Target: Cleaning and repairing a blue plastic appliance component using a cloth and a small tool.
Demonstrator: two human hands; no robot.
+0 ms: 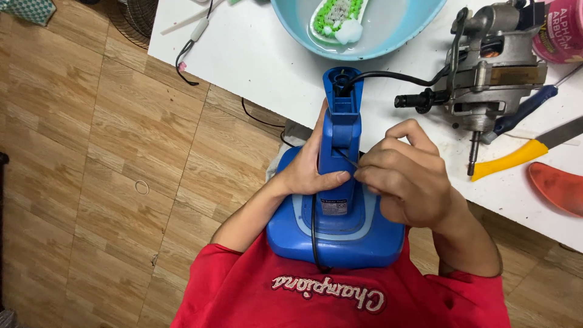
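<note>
Head view: a blue plastic fan base (337,225), judged rigid and bulky, leans from the lap onto the white surface (255,54). The left hand (310,170) wraps its neck, the surest hold; the right hand (404,176) pinches a thin black wire (347,159).
</note>
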